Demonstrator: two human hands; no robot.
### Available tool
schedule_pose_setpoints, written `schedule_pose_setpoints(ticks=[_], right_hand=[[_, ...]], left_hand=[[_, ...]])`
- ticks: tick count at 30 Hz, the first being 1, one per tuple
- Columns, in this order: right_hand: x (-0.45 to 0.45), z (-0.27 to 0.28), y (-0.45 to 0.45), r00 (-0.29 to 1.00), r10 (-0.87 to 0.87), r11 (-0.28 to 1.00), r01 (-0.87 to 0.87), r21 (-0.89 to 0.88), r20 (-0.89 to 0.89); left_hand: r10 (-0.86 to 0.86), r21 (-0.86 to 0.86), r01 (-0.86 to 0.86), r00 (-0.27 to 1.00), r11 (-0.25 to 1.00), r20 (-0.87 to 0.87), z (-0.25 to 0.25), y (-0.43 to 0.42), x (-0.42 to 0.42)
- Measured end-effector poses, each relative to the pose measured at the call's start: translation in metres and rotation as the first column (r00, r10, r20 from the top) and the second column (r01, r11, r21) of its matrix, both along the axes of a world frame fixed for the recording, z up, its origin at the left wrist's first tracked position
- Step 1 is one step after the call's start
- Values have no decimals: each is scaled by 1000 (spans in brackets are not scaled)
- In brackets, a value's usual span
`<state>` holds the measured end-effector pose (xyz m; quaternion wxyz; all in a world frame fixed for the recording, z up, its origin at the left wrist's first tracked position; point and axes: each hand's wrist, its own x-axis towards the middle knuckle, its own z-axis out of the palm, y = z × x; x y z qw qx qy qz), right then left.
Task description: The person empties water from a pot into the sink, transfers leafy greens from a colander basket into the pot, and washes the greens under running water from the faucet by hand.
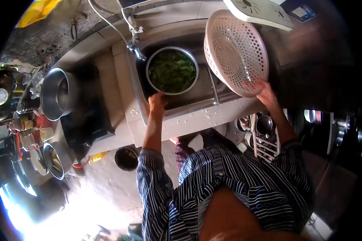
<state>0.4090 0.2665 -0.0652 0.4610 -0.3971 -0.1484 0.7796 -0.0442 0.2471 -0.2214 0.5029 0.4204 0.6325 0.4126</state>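
A round metal basin (195, 66) sits in the left part of the sink, with green leaves (172, 71) in it. At the basin's near rim is my left hand (157, 102), its fingers curled against the edge. My right hand (266, 94) grips the near edge of a pale pink plastic colander (236, 52). The colander is tilted over the right side of the sink, and I see nothing inside it. Some of my right fingers show through or over its rim.
A tap (136, 50) reaches over the sink (138, 90) from behind. Water drops lie on the tiled front edge (189, 122). A white patterned board (265, 12) overhangs the colander's far side. To the left stand a large pot (54, 94) and a dark stove (84, 120).
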Motion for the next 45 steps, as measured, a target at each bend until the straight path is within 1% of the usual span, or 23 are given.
schedule_pose_setpoints(ticks=[2, 3, 6, 7, 9, 10, 13, 15, 16, 22, 23, 24, 26, 27, 30, 31, 32, 34, 37, 38, 41, 44, 45], right_hand=[[-14, -9, 17, 993, 103, 988, -108, 115, 49], [-23, -23, 29, 999, 54, 996, -53, 71, -7], [-60, -42, 60, 994, 82, 988, -72, 134, -68], [-75, -49, 69, 994, 70, 989, -59, 133, -80], [-101, -64, 87, 995, 78, 988, -69, 137, -61], [-112, -72, 97, 995, 95, 985, -89, 147, -35], [-142, -96, 113, 995, 83, 989, -77, 125, -50], [-156, -104, 120, 995, 93, 993, -91, 73, -24], [-163, -104, 121, 994, 106, 994, -106, 39, -1], [-171, -119, 124, 981, 95, 994, -84, 66, -171], [-171, -132, 127, 990, 18, 999, -12, 45, -142], [-169, -144, 129, 992, -58, 998, 61, 21, -113], [-171, -111, 120, 995, -59, 998, 61, 28, -78], [-172, -97, 115, 995, -68, 993, 75, 90, -78], [-166, -98, 108, 990, -81, 983, 99, 152, -118], [-163, -99, 103, 986, -87, 980, 110, 163, -144], [-160, -98, 98, 981, -91, 978, 121, 171, -171], [-154, -103, 92, 972, -97, 981, 130, 143, -213], [-147, -86, 90, 968, -64, 994, 82, 66, -244], [-147, -77, 89, 968, -52, 996, 69, 63, -244], [-147, -42, 89, 985, -51, 992, 70, 107, -166], [-148, -4, 83, 983, -49, 997, 58, 45, -174], [-148, -1, 83, 986, -44, 998, 51, 36, -160]], left_hand=[[77, 109, -69, 994, 992, -77, -69, 19, -15], [57, 139, -58, 998, 989, 10, -117, 32, -29], [-29, 86, 28, 1000, 996, 13, -100, 46, -32], [166, -130, -158, 985, 979, 53, -66, 56, -20], [541, -540, -451, 841, 710, 9, -5, 65, 10], [542, -532, -454, 840, 714, 10, -15, 64, 10], [530, -284, -484, 840, 828, 113, -25, 58, 6], [529, -322, -427, 756, 845, 386, -2, 59, 13], [522, -239, -481, 838, 844, 157, 3, 59, 21], [326, -5, -333, 921, 943, 215, -13, 64, 17], [252, -131, -242, 965, 961, 68, 7, 62, 18], [284, -114, -267, 942, 957, 179, 24, 59, 27], [290, -173, -285, 957, 943, 5, 25, 58, 28], [303, -99, -297, 952, 950, 50, -11, 57, 19], [298, -197, -274, 949, 941, 101, 22, 48, 30], [292, -133, -282, 955, 950, 59, 19, 48, 30], [194, -195, -182, 980, 964, 42, 17, 44, 25], [129, -254, -165, 980, 953, -153, 16, 42, 24], [98, -342, -114, 993, 933, -64, 88, 43, 40], [111, -345, -126, 992, 930, -65, 86, 42, 38], [39, -114, -56, 989, 992, -143, 71, 49, 30], [44, -215, -76, 988, 974, -151, 90, 50, 27], [57, -282, -67, 997, 957, -44, 137, 45, 39]])
